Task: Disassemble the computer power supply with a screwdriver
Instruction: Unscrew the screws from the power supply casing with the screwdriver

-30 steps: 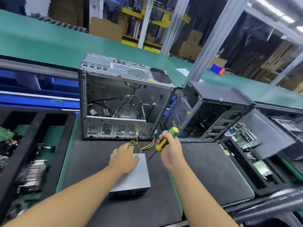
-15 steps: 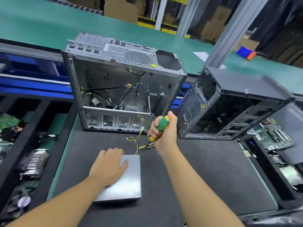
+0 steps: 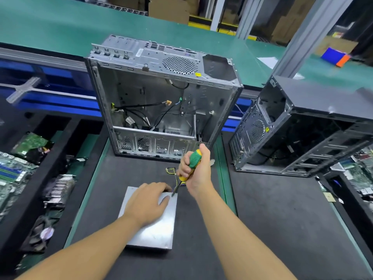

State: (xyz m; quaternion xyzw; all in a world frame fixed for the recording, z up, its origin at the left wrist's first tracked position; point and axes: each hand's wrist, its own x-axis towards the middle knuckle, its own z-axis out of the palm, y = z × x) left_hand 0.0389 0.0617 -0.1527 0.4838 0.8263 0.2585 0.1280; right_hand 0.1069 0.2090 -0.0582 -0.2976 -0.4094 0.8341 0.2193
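Note:
A flat grey metal power supply point(image 3: 155, 231) lies on the black mat in front of me. Yellow and black wires point(image 3: 171, 171) trail from its far end. My left hand point(image 3: 147, 203) rests flat on its top, fingers spread toward the far right corner. My right hand point(image 3: 196, 170) grips a screwdriver point(image 3: 190, 164) with a green and yellow handle. Its shaft slants down and its tip meets the far right corner of the power supply, just beside my left fingertips.
An open silver computer case point(image 3: 161, 98) stands behind the mat. A dark open case point(image 3: 302, 128) lies to the right. Black bins point(image 3: 30, 158) at the left hold circuit boards and parts, more boards sit at the far right point(image 3: 359, 168). A green conveyor point(image 3: 60, 23) runs behind.
My right hand brought the screwdriver down, so its tip now sits at the power supply's far right corner. My left hand stays on the top. The camera has tilted further downward.

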